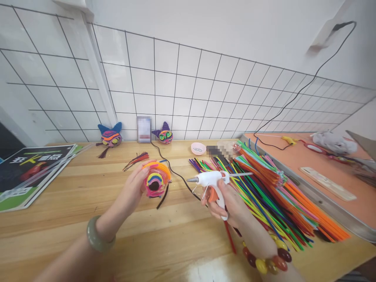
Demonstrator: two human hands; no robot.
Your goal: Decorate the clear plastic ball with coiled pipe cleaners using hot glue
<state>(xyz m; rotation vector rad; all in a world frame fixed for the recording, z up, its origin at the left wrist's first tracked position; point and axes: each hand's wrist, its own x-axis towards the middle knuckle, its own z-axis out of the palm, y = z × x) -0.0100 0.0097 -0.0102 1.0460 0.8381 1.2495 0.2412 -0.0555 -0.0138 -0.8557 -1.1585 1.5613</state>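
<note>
My left hand is closed around the left side of a round ornament covered in coloured pipe cleaners. Orange, pink, yellow and blue bands curve over it, with a black disc on the side I see. A short black strip hangs down by its right edge. In my right hand is a white hot glue gun, its metal nozzle pointing left toward the ornament but apart from it. A glue stick juts out of its back. My fingers wrap the handle near the orange trigger.
Bundled pipe cleaners cover the table's right side. Two finished-looking ornaments and a phone stand along the wall. A pink bowl holds small bits. A black cord crosses the table; a magazine lies at left.
</note>
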